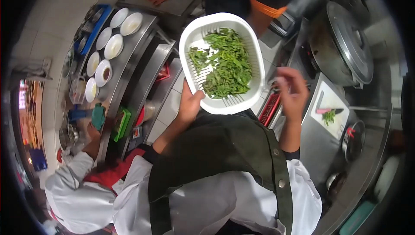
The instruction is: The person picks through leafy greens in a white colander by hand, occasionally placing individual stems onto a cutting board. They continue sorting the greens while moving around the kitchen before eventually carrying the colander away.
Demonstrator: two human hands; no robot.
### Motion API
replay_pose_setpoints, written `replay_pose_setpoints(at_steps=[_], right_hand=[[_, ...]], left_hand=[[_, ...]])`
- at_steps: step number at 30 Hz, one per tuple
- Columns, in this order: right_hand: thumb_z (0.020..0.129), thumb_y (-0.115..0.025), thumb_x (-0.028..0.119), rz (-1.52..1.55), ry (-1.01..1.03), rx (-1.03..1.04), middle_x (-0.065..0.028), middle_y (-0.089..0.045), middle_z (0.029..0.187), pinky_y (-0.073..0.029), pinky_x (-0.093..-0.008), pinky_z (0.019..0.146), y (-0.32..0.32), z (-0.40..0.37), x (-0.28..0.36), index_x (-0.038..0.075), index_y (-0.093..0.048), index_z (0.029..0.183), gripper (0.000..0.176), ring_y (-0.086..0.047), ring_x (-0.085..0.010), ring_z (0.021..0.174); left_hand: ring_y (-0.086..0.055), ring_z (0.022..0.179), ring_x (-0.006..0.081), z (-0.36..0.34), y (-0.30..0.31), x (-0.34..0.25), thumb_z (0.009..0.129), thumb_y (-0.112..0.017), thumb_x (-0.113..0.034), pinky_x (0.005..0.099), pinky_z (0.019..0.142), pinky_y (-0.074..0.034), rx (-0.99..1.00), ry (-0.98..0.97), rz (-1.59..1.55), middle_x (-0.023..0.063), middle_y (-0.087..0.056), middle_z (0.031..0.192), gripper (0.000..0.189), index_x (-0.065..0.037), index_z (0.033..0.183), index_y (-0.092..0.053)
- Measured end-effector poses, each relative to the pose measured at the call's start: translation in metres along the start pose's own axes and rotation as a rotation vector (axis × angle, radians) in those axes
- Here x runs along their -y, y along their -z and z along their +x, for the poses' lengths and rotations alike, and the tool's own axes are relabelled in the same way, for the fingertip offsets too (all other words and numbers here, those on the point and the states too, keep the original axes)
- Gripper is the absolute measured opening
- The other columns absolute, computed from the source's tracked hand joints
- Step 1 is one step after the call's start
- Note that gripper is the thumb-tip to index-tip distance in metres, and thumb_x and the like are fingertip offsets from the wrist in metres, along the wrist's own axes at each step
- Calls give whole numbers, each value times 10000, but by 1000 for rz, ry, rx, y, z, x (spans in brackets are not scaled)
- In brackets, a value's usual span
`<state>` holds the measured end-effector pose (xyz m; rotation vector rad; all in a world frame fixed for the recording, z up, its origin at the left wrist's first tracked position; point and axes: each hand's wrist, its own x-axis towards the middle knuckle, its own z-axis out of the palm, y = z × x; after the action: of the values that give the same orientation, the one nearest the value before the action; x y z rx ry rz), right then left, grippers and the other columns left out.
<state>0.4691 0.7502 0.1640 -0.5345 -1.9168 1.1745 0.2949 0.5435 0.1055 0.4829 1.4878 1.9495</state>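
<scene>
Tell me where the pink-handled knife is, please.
In the head view, the knife lies on the white board at the right, by the small heap of greens.

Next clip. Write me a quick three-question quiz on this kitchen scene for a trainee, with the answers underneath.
1. What does the left hand hold? A) a lidded pot B) a knife C) a white basket of green leaves
2. True or false: the large lidded pot stands on the person's left.
3. Fill in: the knife on the cutting board has a ____ handle.

Key: 1 C; 2 false; 3 pink
</scene>
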Motion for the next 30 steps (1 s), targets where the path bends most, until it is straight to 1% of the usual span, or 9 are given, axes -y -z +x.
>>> replay_pose_setpoints(at_steps=[1,3,7,10,17,21,24,26,30], right_hand=[[724,-630,37,-128,239,174,-102,-589,917,-439,-313,765,-20,11,18,9,-588,924,207,-567,-216,840],[639,-667,31,-185,338,517,-130,-567,951,-430,-343,786,-46,23,28,12,-573,956,332,-529,-290,911],[541,-686,31,-638,337,756,-95,-497,1074,-424,-362,813,-68,28,24,47,-514,1076,562,-462,-297,997],[541,-692,43,-742,368,907,-95,-494,1086,-432,-359,803,-85,32,2,59,-509,1089,578,-464,-300,998],[617,-672,49,-408,460,891,-129,-546,982,-452,-373,740,-66,53,33,52,-556,982,383,-533,-303,885],[662,-670,55,-391,243,656,-170,-534,1048,-424,-392,819,-65,65,29,29,-530,1053,416,-512,-356,953],[685,-620,25,-689,93,775,-227,-521,998,-418,-409,815,-85,45,1,-26,-461,1091,440,-510,-391,925],[700,-596,20,-302,111,941,-266,-485,1063,-407,-407,847,-98,29,9,-28,-410,1153,492,-484,-412,982],[727,-526,-25,-47,324,1026,-238,-451,1173,-377,-380,905,-95,30,27,-7,-453,1159,438,-446,-375,1070]], left_hand=[[-502,931,192,-2,-6,-1,661,-413,68,266,798,-403,-71,-47,-11,123,-504,1052,534,37,1190,-344],[-498,945,194,-5,-12,-4,657,-413,70,268,804,-400,-107,-24,-2,124,-496,1066,550,31,1200,-335],[-486,968,187,-11,-23,-5,648,-408,76,275,818,-393,-191,8,1,117,-485,1088,596,20,1231,-300],[-479,959,167,-12,-28,-3,657,-413,70,265,806,-391,-217,-19,-21,106,-482,1091,616,17,1255,-273],[-458,982,156,-13,-37,6,654,-411,66,263,813,-385,-280,-85,-44,103,-463,1105,623,18,1257,-263],[-451,977,142,-13,-36,8,643,-393,79,248,779,-402,-286,-59,-65,91,-446,1101,632,15,1256,-254],[-461,907,138,-11,-39,12,636,-391,79,240,702,-417,-303,-77,-64,88,-452,1055,619,16,1239,-266],[-466,881,135,-9,-36,14,636,-391,79,240,693,-418,-298,-37,-94,88,-453,1037,606,14,1228,-276],[-479,765,115,-6,-38,21,654,-417,53,218,613,-406,-324,-7,-126,63,-482,930,544,-4,1186,-318]])
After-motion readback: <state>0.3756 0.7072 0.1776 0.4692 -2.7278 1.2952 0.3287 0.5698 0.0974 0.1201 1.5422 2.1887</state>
